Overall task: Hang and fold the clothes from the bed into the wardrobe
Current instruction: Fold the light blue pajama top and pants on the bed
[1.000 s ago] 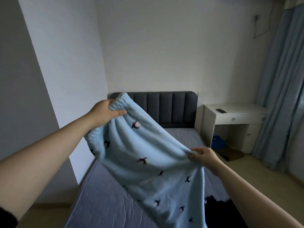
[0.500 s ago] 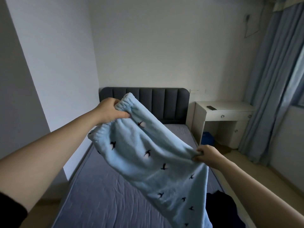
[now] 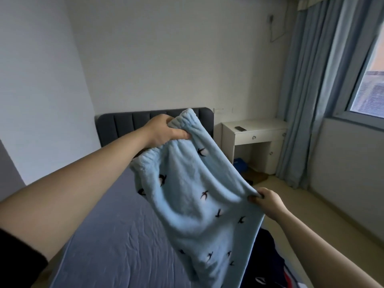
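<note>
Light blue fleece pants (image 3: 193, 196) with small dark bird prints hang in the air over the bed (image 3: 116, 235). My left hand (image 3: 164, 129) grips the gathered elastic waistband, held high near the headboard. My right hand (image 3: 268, 199) pinches the fabric's right edge lower down, so the cloth stretches slantwise between both hands. Its lower part drops out of view at the bottom. A dark garment (image 3: 268, 260) with red and white trim lies on the bed's near right corner, partly hidden behind the pants. No wardrobe is in view.
A dark padded headboard (image 3: 124, 125) backs the bed against the far wall. A white desk (image 3: 255, 134) with a phone on top stands to the right, with blue curtains (image 3: 307, 96) and a window beyond. Bare floor runs along the bed's right side.
The view has swung right, so the window now shows. Both hands keep their hold on the pants, and the right hand has pulled the fabric farther right and lower.
</note>
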